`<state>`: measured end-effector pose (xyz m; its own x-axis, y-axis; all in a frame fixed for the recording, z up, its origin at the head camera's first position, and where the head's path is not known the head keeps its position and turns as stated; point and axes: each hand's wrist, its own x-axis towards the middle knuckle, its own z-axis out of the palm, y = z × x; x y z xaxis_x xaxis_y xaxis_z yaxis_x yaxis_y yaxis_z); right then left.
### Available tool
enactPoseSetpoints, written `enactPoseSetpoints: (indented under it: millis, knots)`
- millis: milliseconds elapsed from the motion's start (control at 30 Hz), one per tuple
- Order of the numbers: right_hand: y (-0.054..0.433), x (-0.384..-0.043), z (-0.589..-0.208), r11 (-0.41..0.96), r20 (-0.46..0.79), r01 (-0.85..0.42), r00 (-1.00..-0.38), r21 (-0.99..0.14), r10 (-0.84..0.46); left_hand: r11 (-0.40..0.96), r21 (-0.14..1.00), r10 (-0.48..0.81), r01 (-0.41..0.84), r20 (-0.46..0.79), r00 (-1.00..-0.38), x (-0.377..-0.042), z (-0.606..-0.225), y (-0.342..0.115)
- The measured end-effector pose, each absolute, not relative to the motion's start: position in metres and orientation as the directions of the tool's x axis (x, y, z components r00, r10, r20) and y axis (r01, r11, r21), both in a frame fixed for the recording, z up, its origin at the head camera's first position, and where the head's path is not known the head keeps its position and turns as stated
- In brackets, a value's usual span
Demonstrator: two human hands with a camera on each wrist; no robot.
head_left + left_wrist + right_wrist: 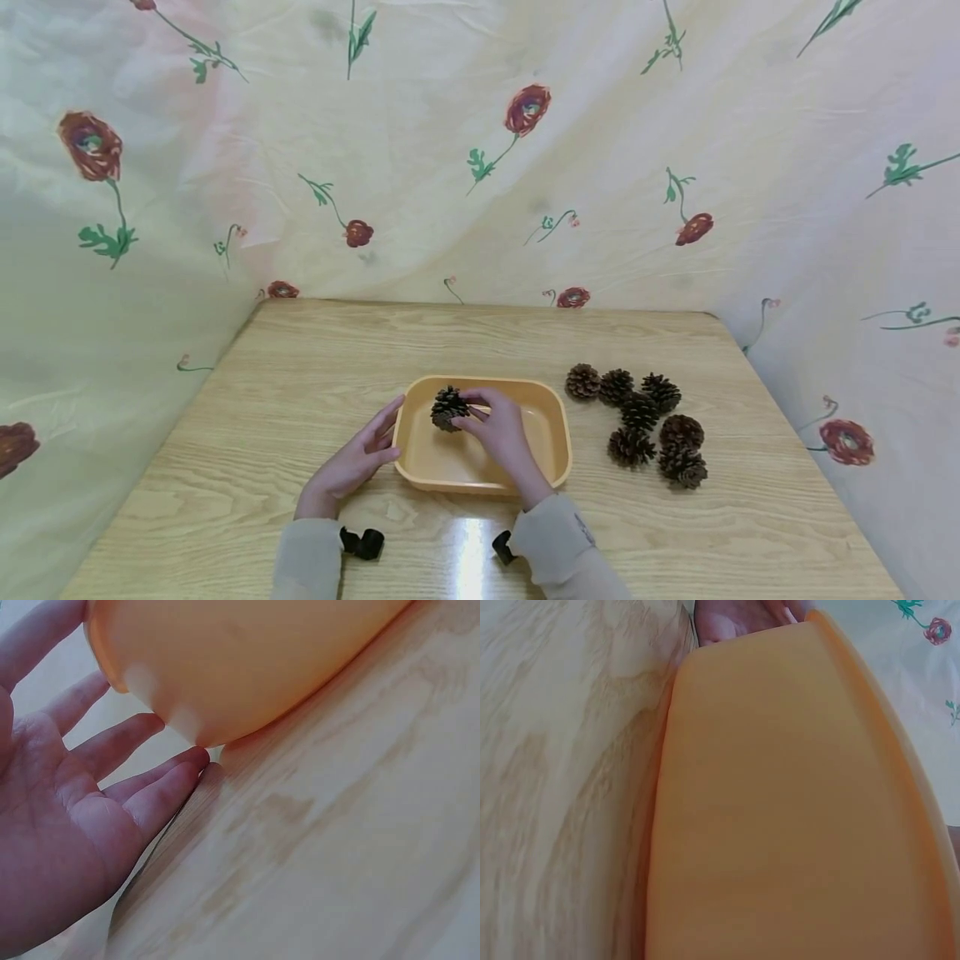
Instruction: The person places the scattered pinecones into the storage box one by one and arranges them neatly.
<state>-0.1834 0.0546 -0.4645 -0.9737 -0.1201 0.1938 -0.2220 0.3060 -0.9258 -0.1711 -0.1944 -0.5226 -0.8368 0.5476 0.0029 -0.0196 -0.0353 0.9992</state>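
My right hand point(497, 427) reaches over the front rim of an orange plastic tub point(543, 433) in the head view. Between its thumb and fingers it pinches a dark brown pine cone point(447, 408), inside the left half of the tub. My left hand point(356, 462) rests against the tub's left side with fingers extended. Close up in the left wrist view, the left hand's fingertips point(199, 756) touch the tub's wall point(247, 667). The tub's outer wall point(780, 795) fills most of the right wrist view, where the pine cone is hidden.
Several loose pine cones point(640, 412) lie in a cluster on the wooden table point(300, 358), right of the tub. A flowered cloth point(420, 167) hangs behind the table and along both sides. Black straps point(363, 543) show at the wrists.
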Motion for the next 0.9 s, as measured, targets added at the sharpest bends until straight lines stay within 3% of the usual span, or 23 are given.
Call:
enactPoseSetpoints:
  millis: [900]
  knots:
    - [0.032, -0.194, -0.465, 0.419, 0.031, -0.047, -0.999, -0.907, -0.044, -0.060, 0.998, 0.539, 0.004, 0.036, -0.841, -0.169, -0.520, -0.194]
